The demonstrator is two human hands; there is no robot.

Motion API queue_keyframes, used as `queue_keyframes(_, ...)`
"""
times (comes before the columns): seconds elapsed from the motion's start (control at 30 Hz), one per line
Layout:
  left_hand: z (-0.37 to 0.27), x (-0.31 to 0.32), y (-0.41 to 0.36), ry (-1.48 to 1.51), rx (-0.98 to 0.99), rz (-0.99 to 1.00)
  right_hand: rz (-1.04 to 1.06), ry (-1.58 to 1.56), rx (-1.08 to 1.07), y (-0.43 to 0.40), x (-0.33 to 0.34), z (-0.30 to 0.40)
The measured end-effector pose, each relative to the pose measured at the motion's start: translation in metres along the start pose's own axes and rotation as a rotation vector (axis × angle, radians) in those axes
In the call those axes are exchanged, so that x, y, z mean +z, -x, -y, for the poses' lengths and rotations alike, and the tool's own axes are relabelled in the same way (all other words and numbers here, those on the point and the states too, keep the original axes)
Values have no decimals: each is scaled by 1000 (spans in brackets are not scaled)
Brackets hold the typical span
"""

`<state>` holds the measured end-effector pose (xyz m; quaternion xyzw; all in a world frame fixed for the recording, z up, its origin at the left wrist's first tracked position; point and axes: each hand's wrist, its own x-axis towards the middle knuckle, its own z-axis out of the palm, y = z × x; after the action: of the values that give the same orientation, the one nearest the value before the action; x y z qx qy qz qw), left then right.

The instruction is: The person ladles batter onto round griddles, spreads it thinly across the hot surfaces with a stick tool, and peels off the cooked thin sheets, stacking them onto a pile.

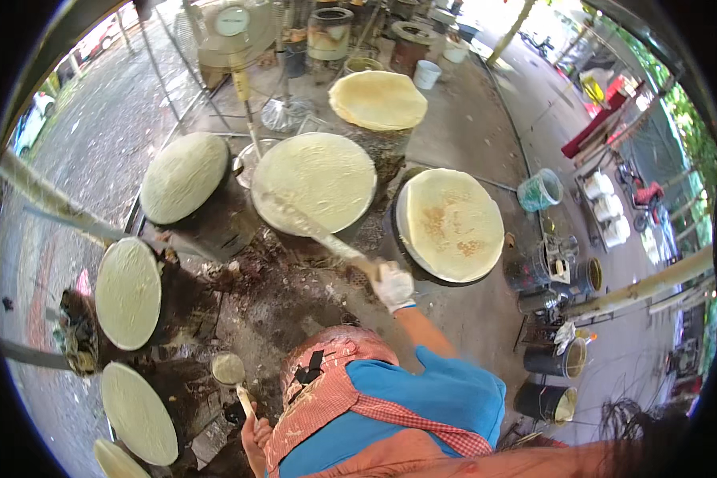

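My right hand (394,287), in a white work glove, grips the handle of a long wooden spatula (334,245). The batter-smeared blade reaches over a round griddle in the middle, where a pale sheet of batter (316,173) is spread. To its right, a flatbread (451,224) with browned patches lies on another griddle. Low on the left, my bare left hand (257,439) holds a ladle (228,368) whose bowl looks full of pale batter. Several more batter-covered griddles curve down the left side, among them an upper-left one (185,178) and a nearer one (128,293).
Behind the griddles, large thin flatbreads (377,100) rest on a drum-like stand. A fan (233,24) and a white bucket (427,74) stand farther back. At right are a green bucket (539,190), dark buckets (549,403) and a slanting pole (639,287).
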<state>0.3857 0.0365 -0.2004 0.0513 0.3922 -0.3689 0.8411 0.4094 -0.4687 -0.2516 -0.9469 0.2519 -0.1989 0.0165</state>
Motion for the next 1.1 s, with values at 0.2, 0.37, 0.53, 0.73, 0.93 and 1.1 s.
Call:
queue_keyframes(0.2,57,119,-70,216,-236,195,59,171,126,-23,-13,-110)
queue_keyframes(0.37,54,144,-118,120,-406,116,230,133,103,-28,-22,-138)
queue_keyframes(0.53,32,149,-129,92,-518,-13,355,29,356,-109,-142,-160)
queue_keyframes(0.73,4,149,-133,43,-492,-68,137,272,254,-232,-256,-240)
queue_keyframes(0.93,-10,141,-127,104,-392,-41,234,528,62,-363,-278,-205)
queue_keyframes(1.1,7,141,-141,172,-326,79,264,438,8,-473,-247,-169)
